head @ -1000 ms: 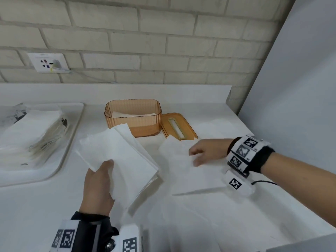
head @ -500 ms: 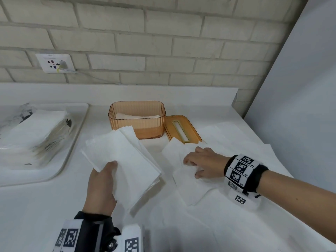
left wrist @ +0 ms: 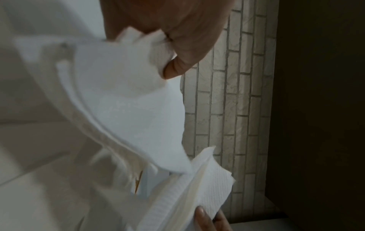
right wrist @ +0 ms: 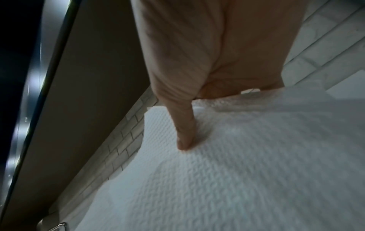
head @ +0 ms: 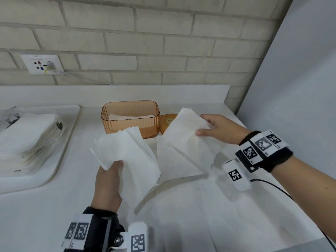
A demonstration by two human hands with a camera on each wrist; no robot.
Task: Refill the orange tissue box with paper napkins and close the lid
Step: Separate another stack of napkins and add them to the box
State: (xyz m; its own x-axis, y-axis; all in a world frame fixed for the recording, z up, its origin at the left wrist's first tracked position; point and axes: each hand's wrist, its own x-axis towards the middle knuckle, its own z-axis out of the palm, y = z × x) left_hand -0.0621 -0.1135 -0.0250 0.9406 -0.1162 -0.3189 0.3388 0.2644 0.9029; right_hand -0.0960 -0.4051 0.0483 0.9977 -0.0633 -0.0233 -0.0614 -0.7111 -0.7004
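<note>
White napkin stack [head: 131, 160] sits gripped in the left hand [head: 109, 184]; right hand [head: 221, 129] pinches a lifted napkin [head: 183, 139] near the open orange tissue box [head: 130, 118].

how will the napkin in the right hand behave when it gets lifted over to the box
Probably floppy: the napkin already bends and droops below the right hand, which pinches one edge. Likely very light, since a thumb-and-finger pinch carries it. Its embossed surface suggests it will not slip easily.
</note>
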